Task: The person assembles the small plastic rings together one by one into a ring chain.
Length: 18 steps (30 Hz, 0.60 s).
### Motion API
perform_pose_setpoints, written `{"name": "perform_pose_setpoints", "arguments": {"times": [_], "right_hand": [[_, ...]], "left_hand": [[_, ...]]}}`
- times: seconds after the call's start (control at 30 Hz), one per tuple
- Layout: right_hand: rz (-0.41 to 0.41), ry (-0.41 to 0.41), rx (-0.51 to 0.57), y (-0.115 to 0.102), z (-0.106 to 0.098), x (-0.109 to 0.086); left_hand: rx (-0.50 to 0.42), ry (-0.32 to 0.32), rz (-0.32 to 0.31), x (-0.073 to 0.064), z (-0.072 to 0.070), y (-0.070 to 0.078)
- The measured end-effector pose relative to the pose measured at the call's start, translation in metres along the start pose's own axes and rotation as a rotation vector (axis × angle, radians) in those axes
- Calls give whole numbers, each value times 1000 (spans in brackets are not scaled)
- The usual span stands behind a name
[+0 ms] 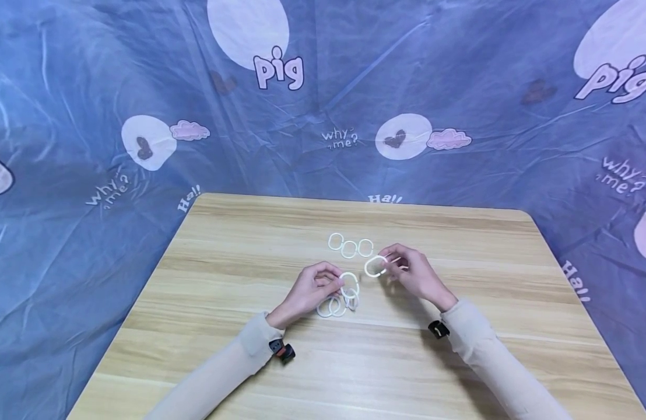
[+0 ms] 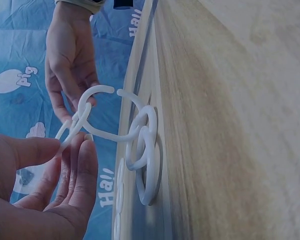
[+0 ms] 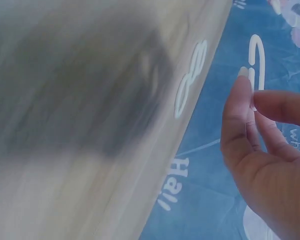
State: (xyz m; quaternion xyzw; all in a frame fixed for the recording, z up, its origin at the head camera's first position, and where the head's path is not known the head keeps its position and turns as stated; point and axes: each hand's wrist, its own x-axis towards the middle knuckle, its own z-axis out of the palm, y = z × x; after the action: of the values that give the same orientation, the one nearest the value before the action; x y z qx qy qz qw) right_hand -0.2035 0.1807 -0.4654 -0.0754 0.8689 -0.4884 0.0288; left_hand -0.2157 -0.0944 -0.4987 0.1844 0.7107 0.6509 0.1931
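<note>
In the head view my left hand (image 1: 311, 291) pinches a white plastic link ring (image 1: 357, 287) between thumb and fingers. From that ring hangs a short chain of similar rings (image 2: 151, 170); its lower end lies on the table. My right hand (image 1: 413, 275), a little to the right and farther back, pinches a separate white ring (image 1: 366, 269) with a small gap in its side. The right wrist view shows this gap (image 3: 251, 66) close to the fingertips. The ring in my right hand and the chain appear apart in the head view.
Three more white rings (image 1: 348, 258) lie close together on the wooden table (image 1: 239, 245), just beyond my hands. Behind the table's far edge hangs a blue printed cloth (image 1: 312, 169), also along both sides. A dark wrist device (image 1: 282, 352) sits at each sleeve.
</note>
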Motion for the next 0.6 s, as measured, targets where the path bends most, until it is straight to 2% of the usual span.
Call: {"name": "perform_pose_setpoints", "arguments": {"times": [0.23,0.4,0.6], "right_hand": [[-9,-60,94,-6,6,-4],[-12,-63,111,-9,11,-5],[-2,-72,135,-12,16,-4]], "left_hand": [[-3,-1,3,0,-1,0],[-10,0,1,0,0,-1],[-39,5,-29,0,2,2]]}}
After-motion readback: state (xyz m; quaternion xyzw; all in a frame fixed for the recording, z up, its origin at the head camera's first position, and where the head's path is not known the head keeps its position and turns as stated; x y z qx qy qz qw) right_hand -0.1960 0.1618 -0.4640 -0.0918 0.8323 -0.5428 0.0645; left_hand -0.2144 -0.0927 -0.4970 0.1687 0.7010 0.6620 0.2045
